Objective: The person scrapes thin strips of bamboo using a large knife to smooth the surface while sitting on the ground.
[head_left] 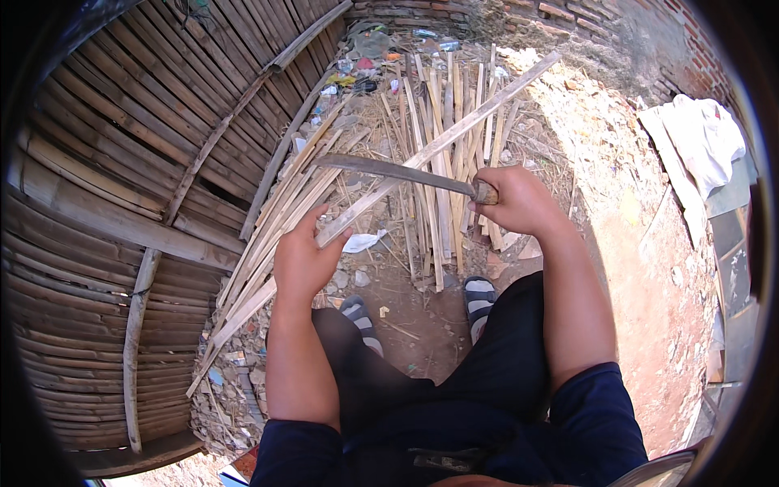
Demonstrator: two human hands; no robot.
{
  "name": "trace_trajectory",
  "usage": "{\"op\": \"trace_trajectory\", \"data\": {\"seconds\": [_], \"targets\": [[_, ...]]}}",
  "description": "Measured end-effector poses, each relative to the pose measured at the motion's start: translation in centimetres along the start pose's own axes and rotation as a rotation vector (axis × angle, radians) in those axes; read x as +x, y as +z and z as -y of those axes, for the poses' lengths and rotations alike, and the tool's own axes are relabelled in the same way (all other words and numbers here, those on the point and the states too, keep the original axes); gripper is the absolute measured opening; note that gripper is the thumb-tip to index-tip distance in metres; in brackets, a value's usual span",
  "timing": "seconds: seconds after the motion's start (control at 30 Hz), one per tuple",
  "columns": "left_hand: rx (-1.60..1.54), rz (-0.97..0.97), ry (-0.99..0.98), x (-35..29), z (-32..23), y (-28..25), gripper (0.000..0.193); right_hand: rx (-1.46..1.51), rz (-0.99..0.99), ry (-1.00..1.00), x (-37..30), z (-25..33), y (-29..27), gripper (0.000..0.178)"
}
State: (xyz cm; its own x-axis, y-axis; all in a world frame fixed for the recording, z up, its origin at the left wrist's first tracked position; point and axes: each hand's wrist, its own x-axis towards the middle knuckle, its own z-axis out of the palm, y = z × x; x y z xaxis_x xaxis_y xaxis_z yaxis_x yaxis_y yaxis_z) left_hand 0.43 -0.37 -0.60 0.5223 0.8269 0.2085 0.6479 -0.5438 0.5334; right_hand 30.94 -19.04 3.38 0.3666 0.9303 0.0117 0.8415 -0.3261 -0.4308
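My right hand (519, 197) is closed round the handle of a machete (398, 170), whose long, slightly curved blade points left. In my left hand (302, 256) is the near end of a long bamboo slat (479, 115), which slants up and away to the right. The blade lies across the slat, a short way beyond my left fingers; whether it touches or cuts in, I cannot tell. Beneath them on the ground, a loose bundle of bamboo strips (445, 219) points away from me. My left palm and part of the machete handle are hidden.
A slatted bamboo wall (105, 138) rises on the left, with more long strips (251, 252) lying along its foot. Litter and rubble (357, 73) cover the ground near a brick wall (560, 20) at the back. White sheeting (698, 146) lies at the right. My sandalled feet (480, 300) are close below.
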Motion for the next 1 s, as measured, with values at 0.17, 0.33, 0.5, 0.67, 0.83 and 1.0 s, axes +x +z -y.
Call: {"op": "trace_trajectory", "data": {"seconds": [0.17, 0.33, 0.5, 0.67, 0.83, 1.0], "targets": [[-0.016, 0.043, -0.021, 0.1, 0.8, -0.6, 0.061, -0.063, 0.068, -0.145, 0.2, 1.8, 0.6, 0.031], [-0.091, 0.016, -0.029, 0.4, 0.8, -1.3, 0.060, 0.229, -0.246, 0.235, 0.6, -6.0, -1.3, 0.042], [-0.050, 0.013, -0.037, 0.4, 0.7, -1.2, 0.061, 0.283, -0.318, 0.297, 0.2, -7.4, 0.0, 0.046], [-0.019, 0.008, -0.051, 0.2, 0.5, -0.4, 0.063, 0.039, 0.025, -0.005, -0.1, 0.1, 0.0, 0.031], [0.036, 0.031, -0.046, -0.1, 0.2, -1.3, 0.059, -0.018, 0.157, -0.076, 0.5, 1.3, 0.0, 0.033], [0.009, 0.006, -0.059, 0.4, 0.9, -1.8, 0.058, 0.226, -0.264, 0.252, 0.8, -6.7, -0.8, 0.037]]}}
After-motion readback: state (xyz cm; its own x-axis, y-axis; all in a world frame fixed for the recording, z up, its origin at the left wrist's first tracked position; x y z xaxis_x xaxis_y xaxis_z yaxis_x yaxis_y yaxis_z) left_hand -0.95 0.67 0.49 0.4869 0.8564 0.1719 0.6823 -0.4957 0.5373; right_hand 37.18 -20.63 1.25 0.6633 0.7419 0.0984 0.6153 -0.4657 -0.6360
